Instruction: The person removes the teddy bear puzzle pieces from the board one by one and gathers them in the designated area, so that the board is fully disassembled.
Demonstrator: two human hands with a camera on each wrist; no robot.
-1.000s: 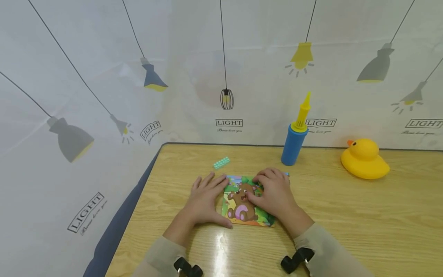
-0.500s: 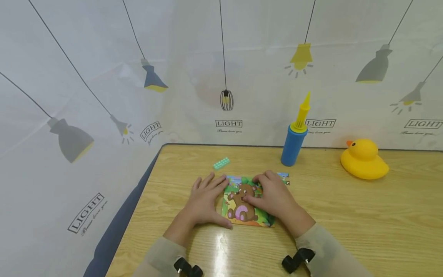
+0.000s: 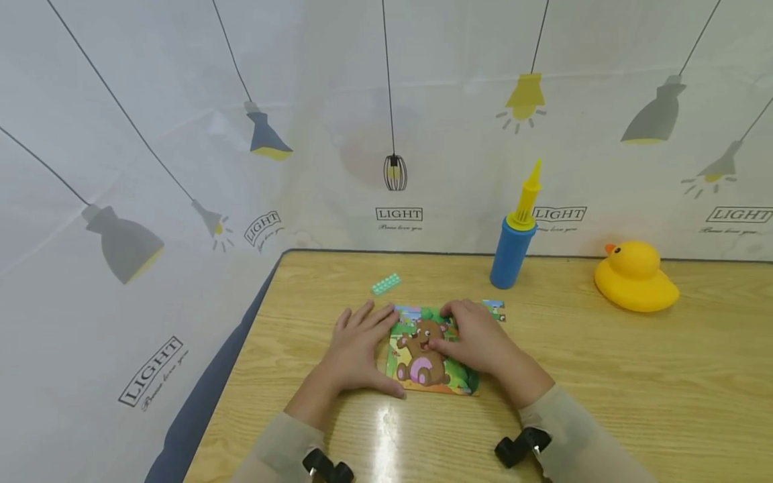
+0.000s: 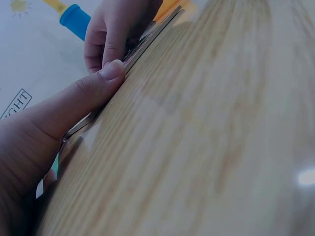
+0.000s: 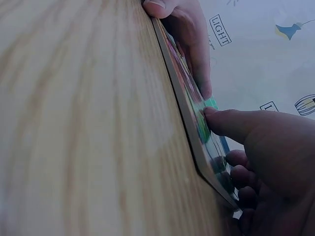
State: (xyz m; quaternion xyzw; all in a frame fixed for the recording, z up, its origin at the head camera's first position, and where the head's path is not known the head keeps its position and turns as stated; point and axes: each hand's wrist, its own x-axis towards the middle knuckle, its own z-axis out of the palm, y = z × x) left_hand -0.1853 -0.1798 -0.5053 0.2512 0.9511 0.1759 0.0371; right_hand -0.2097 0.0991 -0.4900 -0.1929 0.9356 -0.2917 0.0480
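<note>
Resting flat, left hand steadies the bear puzzle; right hand presses pieces, grip loose.

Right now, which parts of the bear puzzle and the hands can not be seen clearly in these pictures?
- Head view: the right hand covers the right part of the bear puzzle.
- Head view: a loose puzzle piece is half hidden behind that hand.
- Left wrist view: the left hand shows only its thumb, and the puzzle is edge-on.
- Right wrist view: the puzzle picture is too oblique to read.
</note>
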